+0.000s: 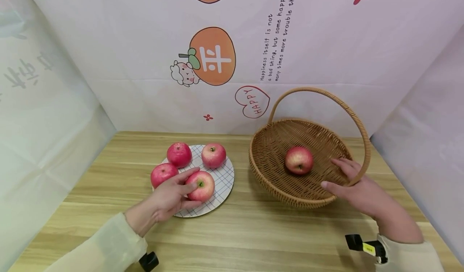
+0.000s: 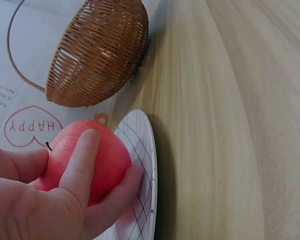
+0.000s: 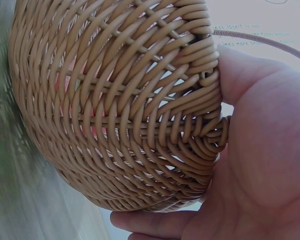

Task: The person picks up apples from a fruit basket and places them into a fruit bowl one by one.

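My left hand [image 1: 170, 197] grips a red-yellow apple [image 1: 204, 186] at the front of a round plate [image 1: 224, 183] with a blue grid pattern. In the left wrist view, fingers and thumb wrap the apple's sides, its stem showing near the thumb. Three more apples are around it: one at the left [image 1: 164, 174], one at the back left [image 1: 179, 154] and one at the back right [image 1: 214, 155]. My right hand [image 1: 359, 189] holds the near right rim of a brown wicker basket [image 1: 268, 179], under the handle. A single apple [image 1: 299, 160] lies inside the basket.
The wooden table [image 1: 232, 240] carries plate and basket side by side. A tall arched handle [image 1: 342, 105] rises over the basket. A printed white cloth [image 1: 152, 103] stands behind, with pale cloth walls at both sides.
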`<action>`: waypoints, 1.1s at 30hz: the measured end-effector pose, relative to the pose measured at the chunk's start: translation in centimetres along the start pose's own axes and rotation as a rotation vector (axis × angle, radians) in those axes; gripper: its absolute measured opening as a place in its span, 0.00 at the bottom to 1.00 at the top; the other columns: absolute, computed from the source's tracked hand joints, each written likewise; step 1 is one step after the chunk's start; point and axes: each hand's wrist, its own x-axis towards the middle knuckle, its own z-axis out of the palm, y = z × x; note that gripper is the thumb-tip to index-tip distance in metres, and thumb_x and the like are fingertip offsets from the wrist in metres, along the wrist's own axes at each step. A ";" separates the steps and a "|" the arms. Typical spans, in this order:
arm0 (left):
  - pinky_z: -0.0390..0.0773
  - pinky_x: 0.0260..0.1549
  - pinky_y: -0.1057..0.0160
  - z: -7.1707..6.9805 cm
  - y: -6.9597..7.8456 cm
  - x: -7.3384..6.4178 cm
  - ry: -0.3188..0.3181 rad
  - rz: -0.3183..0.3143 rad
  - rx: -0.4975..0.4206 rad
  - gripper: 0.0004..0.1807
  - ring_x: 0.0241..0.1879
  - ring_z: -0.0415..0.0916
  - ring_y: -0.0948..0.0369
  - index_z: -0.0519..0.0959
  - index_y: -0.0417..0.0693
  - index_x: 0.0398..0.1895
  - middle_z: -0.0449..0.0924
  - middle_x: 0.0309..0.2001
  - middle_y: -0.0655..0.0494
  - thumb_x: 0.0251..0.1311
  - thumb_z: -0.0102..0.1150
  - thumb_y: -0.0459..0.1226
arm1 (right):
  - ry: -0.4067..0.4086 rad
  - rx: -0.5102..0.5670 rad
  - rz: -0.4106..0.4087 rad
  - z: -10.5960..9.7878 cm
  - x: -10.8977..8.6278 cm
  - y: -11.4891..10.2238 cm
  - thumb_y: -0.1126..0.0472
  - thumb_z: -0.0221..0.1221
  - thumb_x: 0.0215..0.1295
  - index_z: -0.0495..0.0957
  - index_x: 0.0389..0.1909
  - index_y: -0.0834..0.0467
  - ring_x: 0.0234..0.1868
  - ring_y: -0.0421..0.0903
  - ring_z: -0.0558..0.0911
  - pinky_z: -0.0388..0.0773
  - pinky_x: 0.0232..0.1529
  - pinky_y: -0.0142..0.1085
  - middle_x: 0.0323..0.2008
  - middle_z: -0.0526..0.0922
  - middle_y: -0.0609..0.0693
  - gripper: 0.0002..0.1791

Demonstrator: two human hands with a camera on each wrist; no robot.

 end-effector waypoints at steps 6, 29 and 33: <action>0.76 0.52 0.45 -0.4 0.1 0.7 -0.001 -0.008 -0.007 0.32 0.65 0.62 0.40 0.54 0.55 0.79 0.50 0.73 0.41 0.76 0.46 0.32 | 0.004 0.004 -0.001 0.0 0.0 0.1 0.39 0.60 0.68 0.44 0.78 0.63 0.69 0.81 0.42 0.51 0.56 0.77 0.74 0.37 0.74 0.52; 0.80 0.46 0.44 -0.3 0.7 1.0 -0.011 -0.067 0.086 0.32 0.49 0.79 0.38 0.51 0.55 0.80 0.53 0.71 0.37 0.77 0.47 0.36 | -0.002 -0.003 0.003 0.0 -0.1 0.0 0.38 0.59 0.68 0.45 0.78 0.63 0.68 0.81 0.44 0.53 0.55 0.76 0.74 0.37 0.74 0.52; 0.80 0.45 0.45 -0.5 0.6 1.0 -0.004 -0.082 0.069 0.32 0.43 0.81 0.36 0.51 0.56 0.80 0.55 0.70 0.34 0.77 0.46 0.37 | -0.001 -0.001 0.003 0.0 -0.1 0.0 0.39 0.59 0.69 0.45 0.78 0.63 0.68 0.81 0.44 0.53 0.55 0.76 0.73 0.37 0.74 0.52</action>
